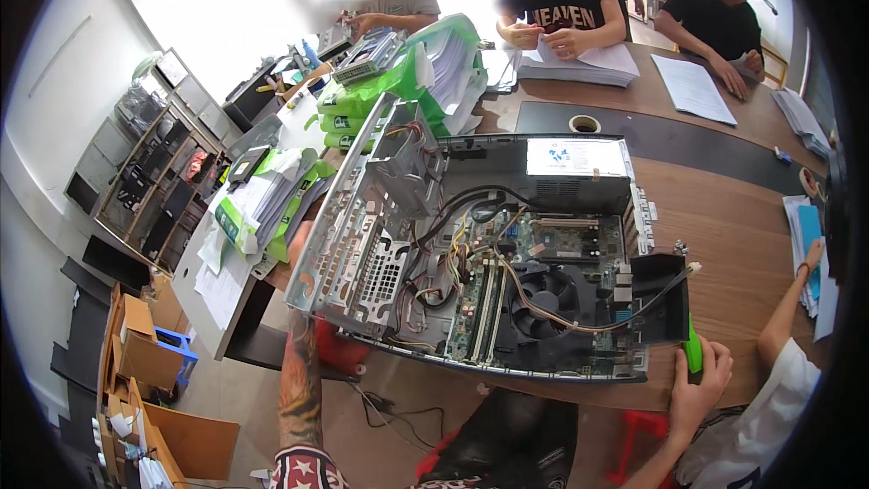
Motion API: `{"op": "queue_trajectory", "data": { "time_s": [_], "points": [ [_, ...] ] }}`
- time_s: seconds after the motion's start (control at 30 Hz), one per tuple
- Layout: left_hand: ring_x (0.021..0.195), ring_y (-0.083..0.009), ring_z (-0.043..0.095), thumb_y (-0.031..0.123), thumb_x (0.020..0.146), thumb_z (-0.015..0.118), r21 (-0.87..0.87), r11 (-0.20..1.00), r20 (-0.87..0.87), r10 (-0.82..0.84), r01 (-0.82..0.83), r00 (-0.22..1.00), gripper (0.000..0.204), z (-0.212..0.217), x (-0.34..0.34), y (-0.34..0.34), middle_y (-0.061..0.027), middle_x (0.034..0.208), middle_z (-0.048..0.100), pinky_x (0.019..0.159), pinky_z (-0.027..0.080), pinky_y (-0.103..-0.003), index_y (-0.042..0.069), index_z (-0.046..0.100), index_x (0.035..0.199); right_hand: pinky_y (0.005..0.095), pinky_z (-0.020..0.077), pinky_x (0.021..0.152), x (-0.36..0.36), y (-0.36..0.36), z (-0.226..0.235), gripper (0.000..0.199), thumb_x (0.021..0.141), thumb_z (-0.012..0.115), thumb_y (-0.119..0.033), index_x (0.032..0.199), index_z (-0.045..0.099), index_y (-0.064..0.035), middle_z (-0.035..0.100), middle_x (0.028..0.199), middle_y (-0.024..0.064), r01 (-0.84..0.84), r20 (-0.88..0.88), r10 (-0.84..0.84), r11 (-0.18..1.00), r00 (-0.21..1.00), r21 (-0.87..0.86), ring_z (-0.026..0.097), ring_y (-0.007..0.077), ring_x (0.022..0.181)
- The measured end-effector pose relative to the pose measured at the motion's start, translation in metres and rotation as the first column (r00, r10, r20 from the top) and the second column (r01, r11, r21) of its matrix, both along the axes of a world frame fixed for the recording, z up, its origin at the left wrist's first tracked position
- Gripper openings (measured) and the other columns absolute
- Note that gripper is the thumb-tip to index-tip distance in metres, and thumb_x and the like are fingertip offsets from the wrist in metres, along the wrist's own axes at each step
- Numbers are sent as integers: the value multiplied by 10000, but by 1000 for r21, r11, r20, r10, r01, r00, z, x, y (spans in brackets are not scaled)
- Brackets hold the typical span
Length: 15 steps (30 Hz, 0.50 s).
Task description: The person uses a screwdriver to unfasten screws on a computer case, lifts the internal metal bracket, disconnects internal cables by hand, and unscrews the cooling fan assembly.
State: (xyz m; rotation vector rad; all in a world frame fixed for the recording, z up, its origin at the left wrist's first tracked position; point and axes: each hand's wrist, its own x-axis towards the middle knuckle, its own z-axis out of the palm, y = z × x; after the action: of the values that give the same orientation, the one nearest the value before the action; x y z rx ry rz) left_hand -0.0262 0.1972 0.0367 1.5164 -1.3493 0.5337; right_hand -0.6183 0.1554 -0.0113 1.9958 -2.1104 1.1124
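An opened desktop computer case (425, 330) lies on its side at the table's front edge. Inside are a green motherboard (566, 240), a black cooling fan (543, 299), memory slots and bundled cables. A loose cable (625, 319) with a white plug crosses the fan toward a black plastic piece (659, 294) at the right end. My left hand (299, 240) is against the left end of the case, partly behind its metal frame; its fingers are hidden. At the right, my right hand (704, 373) is closed around a bright green handle-like object (693, 349), whose kind I cannot make out.
Green-wrapped paper stacks (272, 199) crowd the left, with a silver drive-like unit (371, 56) on another pile. A tape roll (585, 124) lies behind the case. People sit across the table. Close at the right are another person's arm (783, 308) and white sleeve. Cardboard boxes (149, 344) stand lower left.
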Motion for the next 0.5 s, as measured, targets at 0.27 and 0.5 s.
{"op": "queue_trajectory", "data": {
  "time_s": [0.27,0.5],
  "points": [
    [770,-126,499,168,1029,478,-385,880,-810,-467,278,355,139,-11,-29,-5,-4,798,485,691,442,-303,44,512,976,421,393,940,-5,3,-4,359,804,718,-73,1157,658,-47,542,1024,107,9,-15,-8,998,1000,55,523,311,1018],
    [759,-125,490,160,1023,479,-386,883,-826,-460,266,326,129,-10,-27,5,-5,795,478,678,431,-298,43,511,979,430,385,968,-17,4,-14,372,815,666,-57,1185,635,-22,543,1049,119,-15,-78,20,998,997,69,520,331,1056]
  ]
}}
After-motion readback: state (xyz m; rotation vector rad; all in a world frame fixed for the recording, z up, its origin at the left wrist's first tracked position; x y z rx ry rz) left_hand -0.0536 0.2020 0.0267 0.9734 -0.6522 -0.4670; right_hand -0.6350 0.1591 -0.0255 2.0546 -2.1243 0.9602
